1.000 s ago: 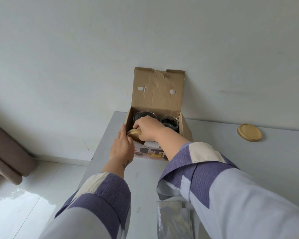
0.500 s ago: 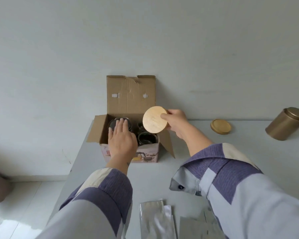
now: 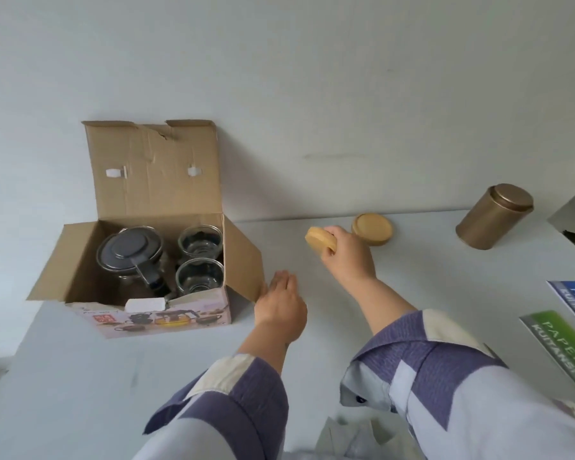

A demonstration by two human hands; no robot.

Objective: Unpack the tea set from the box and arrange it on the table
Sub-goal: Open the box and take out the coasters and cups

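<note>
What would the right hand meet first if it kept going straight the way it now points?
Probably the round wooden lid lying on the table just beyond it. The right hand, holding a similar wooden lid, points toward the wall, though depth is hard to judge.

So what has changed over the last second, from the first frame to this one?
The right hand lifted a wooden coaster out of the box and carried it right, now holding it beside the coaster already on the table. The left hand left the box, empty. Teapot, two glass cups and the tin stayed put.
</note>
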